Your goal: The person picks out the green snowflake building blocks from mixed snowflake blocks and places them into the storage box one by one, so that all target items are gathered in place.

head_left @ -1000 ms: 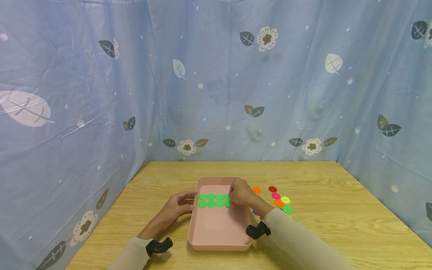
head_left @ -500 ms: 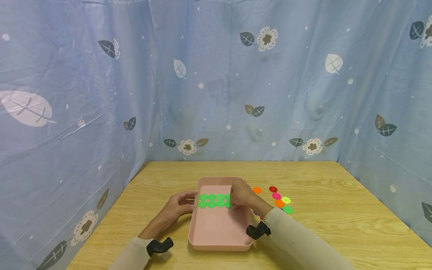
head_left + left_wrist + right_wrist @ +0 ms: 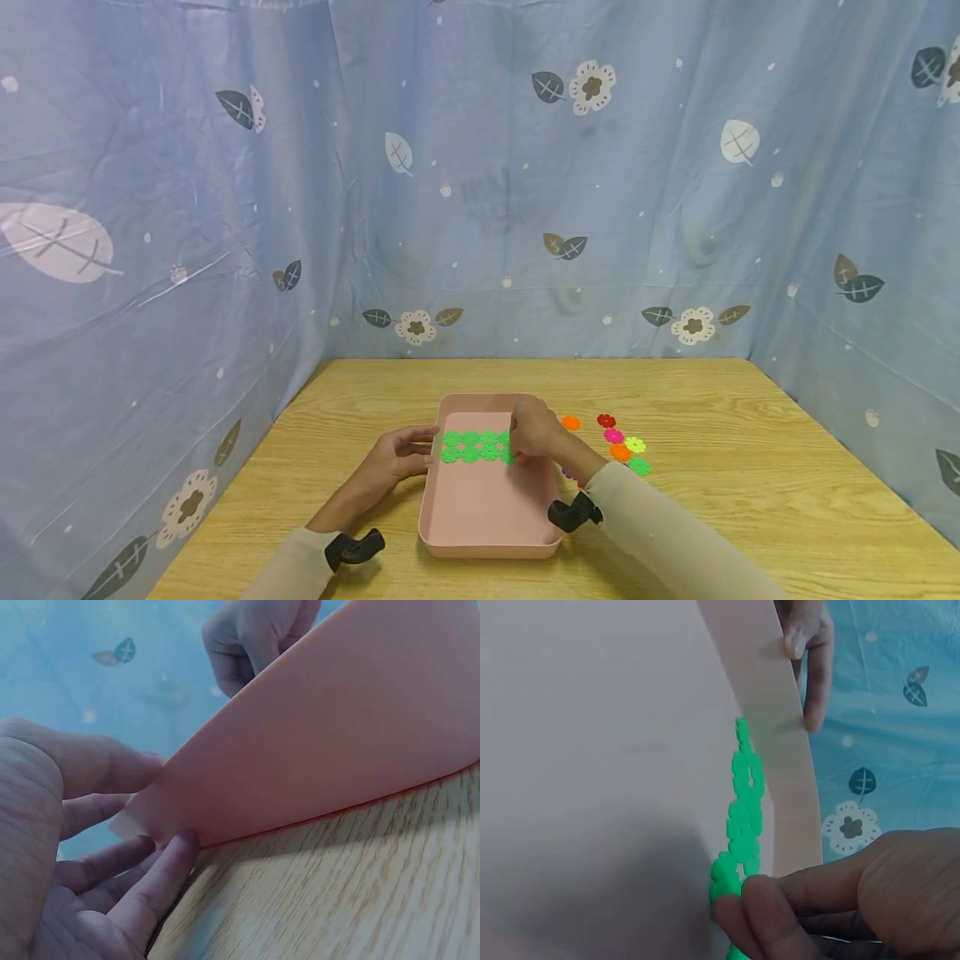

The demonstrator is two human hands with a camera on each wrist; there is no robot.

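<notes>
A pink tray (image 3: 491, 500) lies on the wooden table. Across its inside run two rows of green flower-shaped interlocking discs (image 3: 470, 453), lying side by side. My left hand (image 3: 390, 458) rests its fairly straight fingertips on the outside of the tray's left wall; in the left wrist view they spread along the pink wall (image 3: 300, 742). Inside the tray, my right hand (image 3: 534, 429) has curled fingers at the right end of the rows. The right wrist view shows its thumb and finger pinching a green disc (image 3: 724, 877), partly hidden by the fingertips.
Right of the tray lie loose discs: an orange disc (image 3: 571, 423), a red disc (image 3: 606, 421), a pink disc (image 3: 613, 436), a yellow disc (image 3: 634, 444) and a green disc (image 3: 639, 466). My right forearm hides some others. A blue patterned curtain (image 3: 480, 208) hangs behind the table.
Hardly anything differs. Both hands keep their places at the tray, and the green rows look the same; the view itself shifts only slightly.
</notes>
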